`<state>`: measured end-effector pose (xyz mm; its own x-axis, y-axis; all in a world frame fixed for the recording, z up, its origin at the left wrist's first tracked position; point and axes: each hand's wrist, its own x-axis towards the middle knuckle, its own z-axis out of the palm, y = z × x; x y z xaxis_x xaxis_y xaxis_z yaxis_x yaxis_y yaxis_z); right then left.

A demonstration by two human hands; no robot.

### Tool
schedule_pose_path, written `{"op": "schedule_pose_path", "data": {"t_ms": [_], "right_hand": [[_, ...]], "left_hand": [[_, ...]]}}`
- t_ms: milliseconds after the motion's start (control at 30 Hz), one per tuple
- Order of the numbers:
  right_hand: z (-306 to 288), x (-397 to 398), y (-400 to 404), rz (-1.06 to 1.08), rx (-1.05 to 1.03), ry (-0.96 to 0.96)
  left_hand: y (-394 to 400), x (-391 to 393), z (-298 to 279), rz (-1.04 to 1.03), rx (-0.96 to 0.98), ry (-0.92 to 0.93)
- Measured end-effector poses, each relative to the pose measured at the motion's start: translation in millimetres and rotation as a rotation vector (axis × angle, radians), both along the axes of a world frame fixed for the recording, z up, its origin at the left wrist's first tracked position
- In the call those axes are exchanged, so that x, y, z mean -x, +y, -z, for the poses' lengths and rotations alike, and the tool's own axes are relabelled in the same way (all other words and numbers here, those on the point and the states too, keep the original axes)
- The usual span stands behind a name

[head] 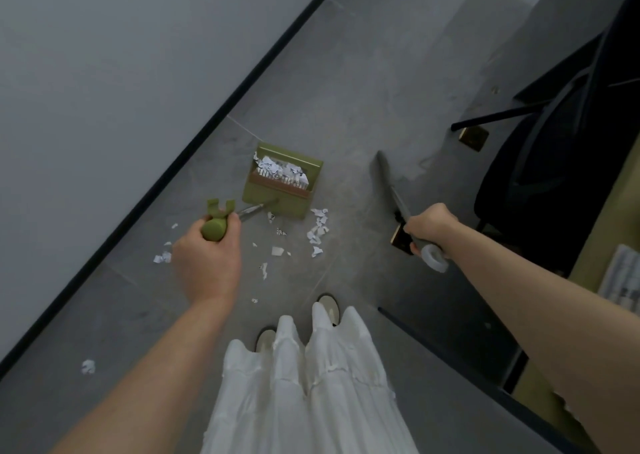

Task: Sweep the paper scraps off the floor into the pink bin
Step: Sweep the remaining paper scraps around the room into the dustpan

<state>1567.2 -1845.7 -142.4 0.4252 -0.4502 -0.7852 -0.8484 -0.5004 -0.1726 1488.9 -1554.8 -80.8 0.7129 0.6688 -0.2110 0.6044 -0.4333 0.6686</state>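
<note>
The left hand grips the green plastic dustpan's handle, its pan holding torn white paper scraps, while the right hand grips the grey broom handle.

Olive green is showing on the dustpan and on the grip of its handle, with a silver shaft between them. White paper scraps carrying black marks are dotting the mottled grey floor. The broom is showing grey from bristles to handle end. A black baseboard is edging the pale grey wall, and a white skirt is hanging over pale shoes.
</note>
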Motion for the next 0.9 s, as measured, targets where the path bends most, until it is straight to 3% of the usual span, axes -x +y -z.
{"op": "schedule_pose_path", "data": {"t_ms": [267, 533, 900], "right_hand": [[-39.2, 49.3, 56.8, -0.110, -0.044, 0.068], [-51.0, 119.6, 89.5, 0.043, -0.134, 0.098], [-68.0, 181.2, 88.5, 0.252, -0.052, 0.019]], "left_hand": [[8.6, 17.2, -12.6, 0.030, -0.010, -0.007], [24.7, 47.1, -21.7, 0.144, 0.004, -0.018], [29.0, 72.6, -5.0, 0.280, 0.069, -0.058]]}}
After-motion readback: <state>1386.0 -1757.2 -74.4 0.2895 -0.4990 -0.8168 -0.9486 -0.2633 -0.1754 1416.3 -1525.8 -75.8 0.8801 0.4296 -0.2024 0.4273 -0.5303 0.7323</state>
